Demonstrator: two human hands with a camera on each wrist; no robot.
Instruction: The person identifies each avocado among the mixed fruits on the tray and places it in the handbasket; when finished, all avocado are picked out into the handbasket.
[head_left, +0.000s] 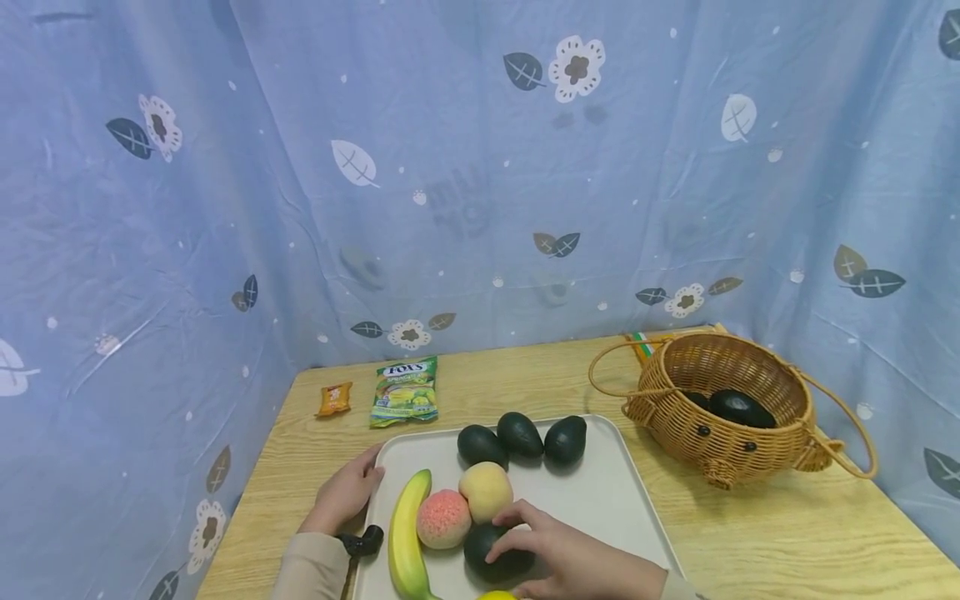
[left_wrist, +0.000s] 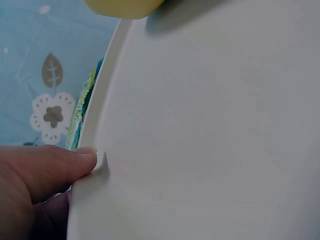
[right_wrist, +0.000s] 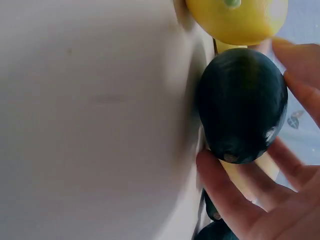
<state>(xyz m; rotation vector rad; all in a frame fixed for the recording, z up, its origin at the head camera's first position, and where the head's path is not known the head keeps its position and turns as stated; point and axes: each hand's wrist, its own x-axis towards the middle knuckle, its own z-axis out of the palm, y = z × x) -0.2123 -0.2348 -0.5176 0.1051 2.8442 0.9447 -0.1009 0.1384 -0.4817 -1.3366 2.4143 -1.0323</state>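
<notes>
My right hand (head_left: 562, 554) curls its thumb and fingers round a dark green avocado (right_wrist: 242, 105) low on the white tray (head_left: 611, 517). In the right wrist view a yellow lemon (right_wrist: 245, 22) is close beside that avocado. At the tray's left edge my left hand (head_left: 347, 492) grips the rim, its thumb over the top in the left wrist view. A banana (head_left: 405, 542), a pink peach (head_left: 443, 519) and a pale yellow peach (head_left: 487, 490) lie between the hands. Three more avocados (head_left: 519, 435) sit in a row at the tray's far side.
A wicker basket (head_left: 675, 446) with looped handles stands right of the tray, with avocados (head_left: 741, 408) inside. Behind the tray lie a green candy bag (head_left: 405, 392) and a small orange packet (head_left: 334, 400). Blue curtains (head_left: 480, 183) hang around the wooden table (head_left: 787, 533).
</notes>
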